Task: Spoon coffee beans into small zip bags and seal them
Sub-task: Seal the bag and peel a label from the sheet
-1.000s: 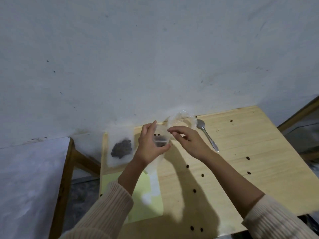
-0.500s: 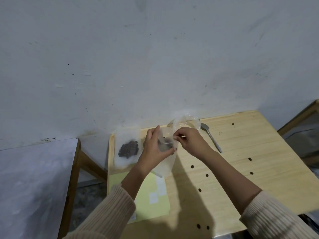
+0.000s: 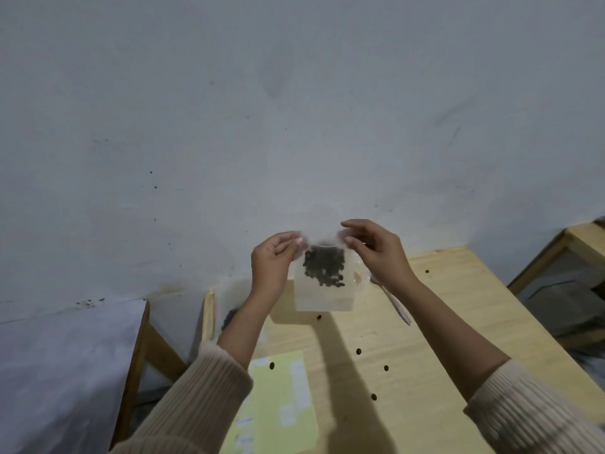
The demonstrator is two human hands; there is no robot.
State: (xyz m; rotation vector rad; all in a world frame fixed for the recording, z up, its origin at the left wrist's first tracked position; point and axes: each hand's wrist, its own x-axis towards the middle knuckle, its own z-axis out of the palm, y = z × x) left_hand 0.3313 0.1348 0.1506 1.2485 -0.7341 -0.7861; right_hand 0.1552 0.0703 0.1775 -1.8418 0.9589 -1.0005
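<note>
A small clear zip bag (image 3: 324, 291) with a dark clump of coffee beans (image 3: 324, 268) inside hangs upright above the wooden table (image 3: 458, 322). My left hand (image 3: 273, 262) pinches its top left corner and my right hand (image 3: 376, 250) pinches its top right corner. A metal spoon (image 3: 396, 304) lies on the table behind my right wrist, partly hidden. Another bag with beans (image 3: 230, 317) lies at the table's back left, mostly covered by my left forearm.
Loose beans (image 3: 358, 351) are scattered over the table. A yellow-green sheet (image 3: 278, 404) lies at the front left. A white-covered surface (image 3: 59, 362) stands to the left, across a gap. A wooden frame (image 3: 576, 244) is at the right. The wall is close behind.
Both hands have lifted the bag from near the table and now hold it upright by its top corners; the beans show as a clump inside. The camera view has shifted.
</note>
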